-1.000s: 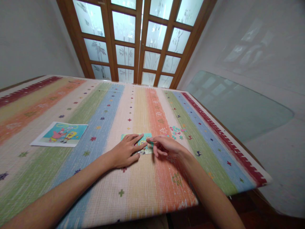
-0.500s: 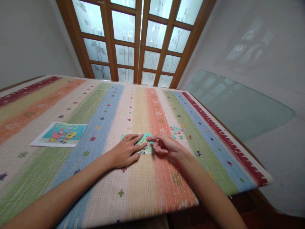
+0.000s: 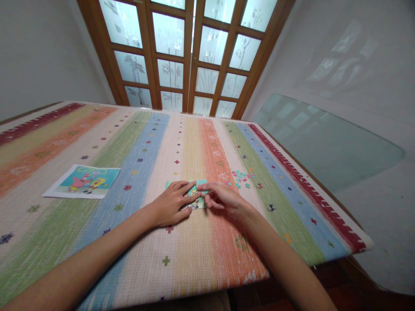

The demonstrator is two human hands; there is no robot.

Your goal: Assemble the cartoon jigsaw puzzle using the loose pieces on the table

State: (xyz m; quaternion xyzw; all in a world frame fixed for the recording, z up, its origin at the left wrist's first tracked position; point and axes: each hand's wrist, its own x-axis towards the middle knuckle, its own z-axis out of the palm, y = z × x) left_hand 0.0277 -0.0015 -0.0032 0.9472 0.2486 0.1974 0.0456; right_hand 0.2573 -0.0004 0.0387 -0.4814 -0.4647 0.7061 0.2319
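Note:
A small, partly assembled jigsaw puzzle (image 3: 202,203) with a cartoon picture lies on the striped tablecloth in front of me. My left hand (image 3: 173,203) rests flat across its left part, fingers spread and holding nothing. From the right, my right hand (image 3: 223,198) reaches over the puzzle's right part. Its index finger is stretched out with the tip on the puzzle, close to the left fingertips, while the other fingers curl beneath. No piece shows in it. Both hands cover much of the picture. Several loose puzzle pieces (image 3: 241,176), teal and pink, lie just beyond my right hand.
A printed cartoon picture (image 3: 84,181) on white paper lies to the left on the tablecloth (image 3: 194,255). The table's near edge runs below my forearms. A glass-paned wooden door (image 3: 189,56) stands behind the table, and a pale wall (image 3: 356,65) borders the right.
My right index fingertip has shifted slightly left over the puzzle. My left hand stays in place on it. The whole view has moved a little.

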